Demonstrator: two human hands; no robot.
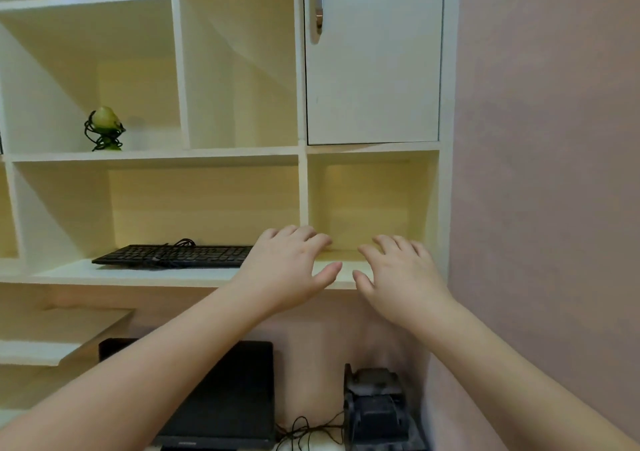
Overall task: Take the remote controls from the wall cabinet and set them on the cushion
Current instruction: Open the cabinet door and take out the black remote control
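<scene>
Both my arms reach toward the white wall cabinet [303,187]. My left hand [287,270] hovers palm down in front of the lower shelf's edge, fingers spread and relaxed, holding nothing. My right hand [398,274] hangs beside it in front of the small lower right compartment [374,204], fingers also spread and empty. No remote control shows in any open compartment. No cushion is in view. The space behind my hands on the shelf is hidden.
A black keyboard [173,256] with its cable lies on the lower shelf, left of my hands. A green ornament [104,128] stands one shelf up. A shut cabinet door [374,69] with a metal handle is above right. Black devices [225,398] and cables sit below.
</scene>
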